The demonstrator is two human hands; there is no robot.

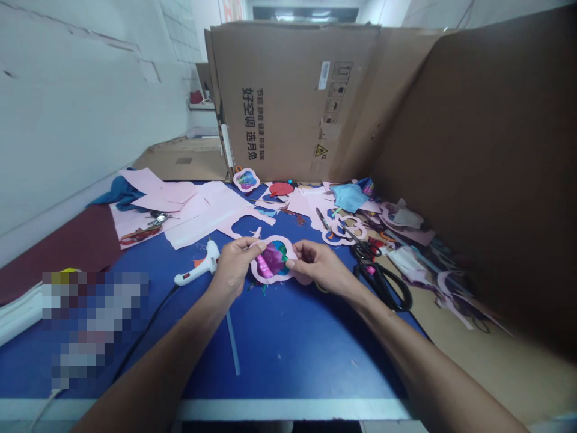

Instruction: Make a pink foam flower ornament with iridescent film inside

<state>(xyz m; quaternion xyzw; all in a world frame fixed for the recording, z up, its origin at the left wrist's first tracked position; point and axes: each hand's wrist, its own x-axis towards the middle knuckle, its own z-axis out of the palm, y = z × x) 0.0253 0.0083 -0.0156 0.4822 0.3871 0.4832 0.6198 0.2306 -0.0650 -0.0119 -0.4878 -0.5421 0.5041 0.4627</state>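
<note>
Between both hands, over the middle of the blue table, is a pink cloud-shaped paper frame [273, 278] with shiny purple, blue and green material in its opening. My left hand [237, 260] pinches its left edge between thumb and fingers. At the opposite side, my right hand [317, 262] grips the frame, its thumb over the edge of the shiny part. Another pink scalloped piece shows partly beneath the right hand. A white glue gun [198, 267] lies just left of my left hand, its cord trailing toward the front.
Black-handled scissors [387, 285] lie right of my right hand. Pink paper sheets [198, 210] cover the back left, and a similar finished-looking frame [246, 180] leans at the back. Cardboard walls [288, 102] stand behind and at right. A thin strip [233, 346] lies in front.
</note>
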